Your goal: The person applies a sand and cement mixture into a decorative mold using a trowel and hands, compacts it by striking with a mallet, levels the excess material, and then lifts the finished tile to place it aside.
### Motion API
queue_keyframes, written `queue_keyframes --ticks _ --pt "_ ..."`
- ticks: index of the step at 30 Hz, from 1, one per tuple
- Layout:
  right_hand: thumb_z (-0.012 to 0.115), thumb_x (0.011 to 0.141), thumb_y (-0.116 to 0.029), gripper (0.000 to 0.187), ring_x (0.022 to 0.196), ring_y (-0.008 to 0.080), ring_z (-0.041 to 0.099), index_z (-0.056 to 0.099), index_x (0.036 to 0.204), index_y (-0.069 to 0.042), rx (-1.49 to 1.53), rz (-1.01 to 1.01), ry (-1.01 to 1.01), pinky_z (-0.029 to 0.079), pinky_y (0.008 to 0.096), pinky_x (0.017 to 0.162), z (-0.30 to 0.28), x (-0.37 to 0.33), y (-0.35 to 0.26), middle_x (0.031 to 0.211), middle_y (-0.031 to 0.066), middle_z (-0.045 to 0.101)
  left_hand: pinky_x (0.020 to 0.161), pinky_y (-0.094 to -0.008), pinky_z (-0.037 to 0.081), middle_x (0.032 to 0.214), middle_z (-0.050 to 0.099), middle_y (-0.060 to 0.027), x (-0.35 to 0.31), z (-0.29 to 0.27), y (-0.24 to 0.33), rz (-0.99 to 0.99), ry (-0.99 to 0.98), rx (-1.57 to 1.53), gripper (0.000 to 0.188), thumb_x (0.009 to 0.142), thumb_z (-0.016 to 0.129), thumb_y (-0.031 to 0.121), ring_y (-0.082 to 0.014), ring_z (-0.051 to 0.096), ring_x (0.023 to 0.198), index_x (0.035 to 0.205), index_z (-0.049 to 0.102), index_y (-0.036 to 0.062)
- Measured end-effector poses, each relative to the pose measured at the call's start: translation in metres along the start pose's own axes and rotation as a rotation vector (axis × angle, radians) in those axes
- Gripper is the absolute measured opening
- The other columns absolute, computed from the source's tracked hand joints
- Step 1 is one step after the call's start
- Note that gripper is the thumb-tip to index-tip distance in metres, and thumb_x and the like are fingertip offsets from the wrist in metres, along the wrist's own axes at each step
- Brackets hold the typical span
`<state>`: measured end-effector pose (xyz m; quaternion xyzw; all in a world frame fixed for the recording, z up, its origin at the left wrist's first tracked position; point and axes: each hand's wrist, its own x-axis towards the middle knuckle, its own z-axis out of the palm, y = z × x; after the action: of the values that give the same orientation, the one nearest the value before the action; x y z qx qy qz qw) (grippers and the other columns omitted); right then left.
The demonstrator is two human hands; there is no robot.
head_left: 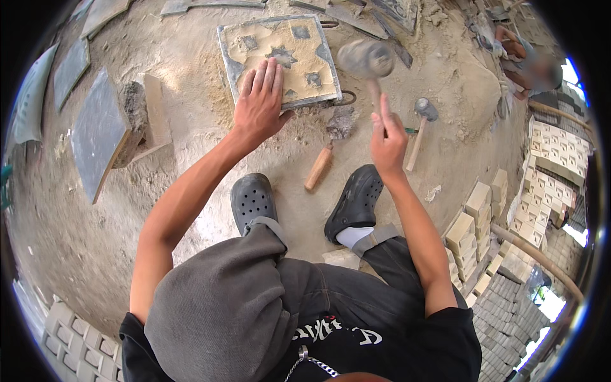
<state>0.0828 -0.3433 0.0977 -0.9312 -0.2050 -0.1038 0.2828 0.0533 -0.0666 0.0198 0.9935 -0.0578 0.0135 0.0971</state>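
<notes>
A square metal mould (313, 52) lies on the ground ahead of me. Tan sandy material covers its face, with a dark star-shaped patch in the middle and dark squares near the corners. My left hand (259, 105) rests flat on its near-left part, fingers stretched out. To its right, my right hand (388, 146) is closed round the handle of a mallet (368, 59). The mallet's thick grey head is raised beside the mould and smeared by motion. A trowel (320, 167) with a wooden handle lies between the mould and my feet.
A smaller hammer (425, 110) lies right of my right hand. Grey slabs (100, 134) stand and lean at the left. Tan patterned blocks (474, 219) are stacked at the right. Another person (525, 67) is at the far right. A sand heap (468, 89) lies nearby.
</notes>
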Motion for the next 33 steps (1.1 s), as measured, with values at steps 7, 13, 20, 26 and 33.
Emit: queue_keyframes --ticks 7,13,20,26,33 --pt "0.063 0.094 -0.011 0.047 0.075 0.0298 0.065 0.059 0.139 -0.024 -0.09 -0.005 -0.136 0.051 0.0419 0.066 0.028 0.028 -0.031 0.084 0.0102 0.065 0.123 -0.0477 0.018 0.16 0.024 -0.0243 0.001 0.003 -0.002 0.001 0.044 -0.026 0.107 0.081 0.071 0.057 -0.0357 0.021 0.151 0.152 0.024 -0.0079" --pt "0.063 0.094 -0.011 0.048 0.078 0.0284 0.067 0.059 0.139 -0.026 -0.03 -0.01 -0.111 0.053 0.0393 0.068 0.032 0.022 -0.034 0.088 0.008 0.069 0.122 -0.0482 0.018 0.158 0.027 -0.0263 0.0 -0.001 -0.003 -0.063 0.083 -0.004 0.107 0.081 0.071 0.058 -0.0379 0.023 0.149 0.151 0.026 -0.0097" --pt "0.062 0.093 -0.009 0.049 0.08 0.027 0.069 0.06 0.138 -0.027 0.071 -0.055 -0.063 0.054 0.0406 0.066 0.027 0.018 -0.046 0.091 0.0044 0.069 0.122 -0.0482 0.018 0.157 0.028 -0.0268 -0.001 -0.004 0.001 -0.092 0.037 -0.02 0.109 0.078 0.075 0.056 -0.0374 0.023 0.149 0.15 0.026 -0.01" --pt "0.061 0.091 -0.002 0.051 0.08 0.0245 0.069 0.061 0.138 -0.023 0.005 -0.038 -0.074 0.053 0.0405 0.067 0.027 0.048 -0.036 0.087 0.0053 0.068 0.122 -0.048 0.018 0.157 0.028 -0.0268 0.001 -0.003 -0.001 -0.087 0.074 -0.036 0.11 0.078 0.075 0.057 -0.037 0.024 0.149 0.15 0.026 -0.0099" --pt "0.059 0.093 -0.004 0.047 0.082 0.0267 0.069 0.06 0.138 -0.015 -0.113 -0.065 -0.128 0.054 0.0378 0.071 0.021 0.04 -0.02 0.09 0.012 0.07 0.123 -0.0495 0.016 0.158 0.026 -0.0259 0.003 -0.006 -0.001 -0.105 0.012 -0.001 0.111 0.079 0.073 0.059 -0.0367 0.022 0.15 0.151 0.024 -0.0087"
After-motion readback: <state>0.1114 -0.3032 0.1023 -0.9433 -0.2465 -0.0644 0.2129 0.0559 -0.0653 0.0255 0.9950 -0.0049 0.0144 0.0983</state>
